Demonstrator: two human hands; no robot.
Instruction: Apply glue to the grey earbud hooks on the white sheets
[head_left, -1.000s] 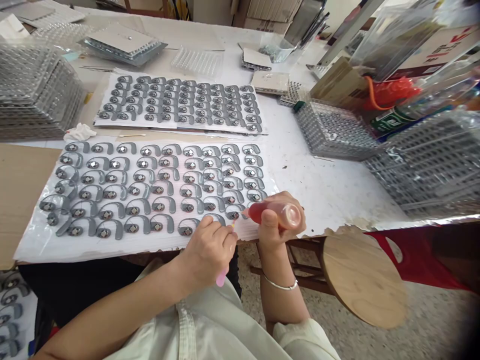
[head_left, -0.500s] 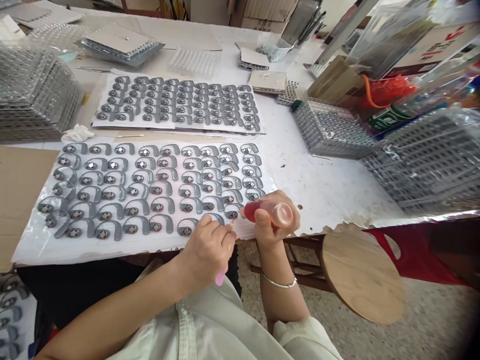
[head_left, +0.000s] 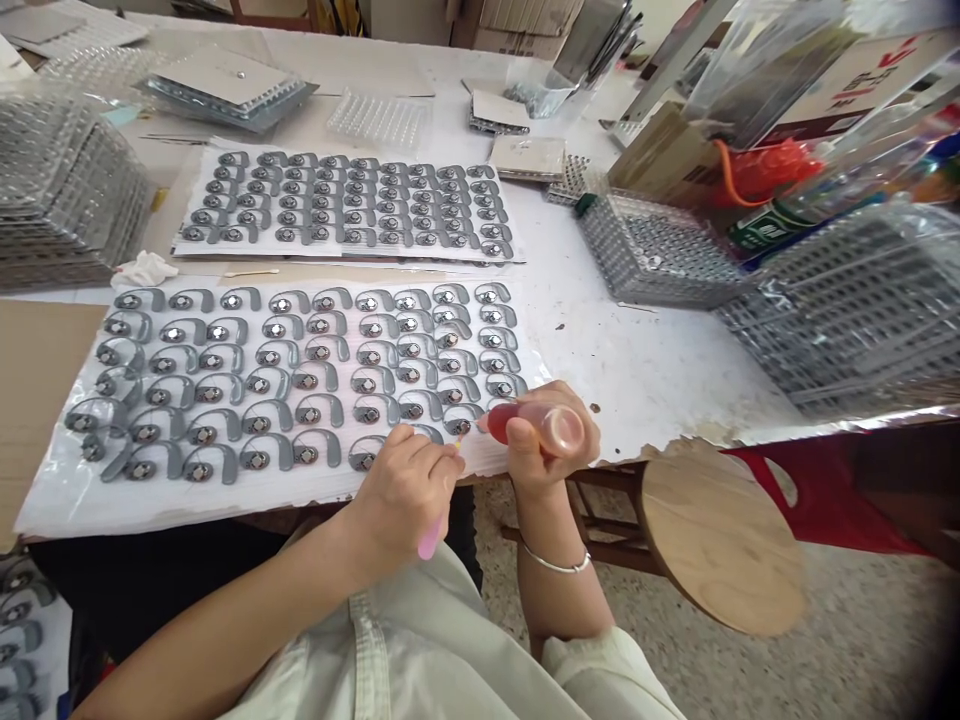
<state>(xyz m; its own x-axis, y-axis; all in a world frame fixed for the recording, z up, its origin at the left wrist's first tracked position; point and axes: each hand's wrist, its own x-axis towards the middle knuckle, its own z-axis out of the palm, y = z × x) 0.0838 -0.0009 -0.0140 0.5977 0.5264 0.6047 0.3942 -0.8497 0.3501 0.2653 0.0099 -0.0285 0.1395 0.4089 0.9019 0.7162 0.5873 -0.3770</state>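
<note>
Left hand (head_left: 409, 485): shifted slightly left, lower centre of frame.
Pink tool (head_left: 430, 540): rear end moved left and upward.
Red bottle (head_left: 556, 428): slightly farther left than one second ago.
White sheet (head_left: 71, 495): displaced toward left edge of frame.

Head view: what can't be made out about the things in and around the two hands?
Pink stick, head view: middle hidden inside the left hand.
Red bottle, head view: side partly covered by the right hand; tip too small to tell whether it touches anything.
Hooked piece beyond the knuckles, head view: partly hidden by the left hand.
Lower-left hooked pieces, head view: some cut off by the left edge.
</note>
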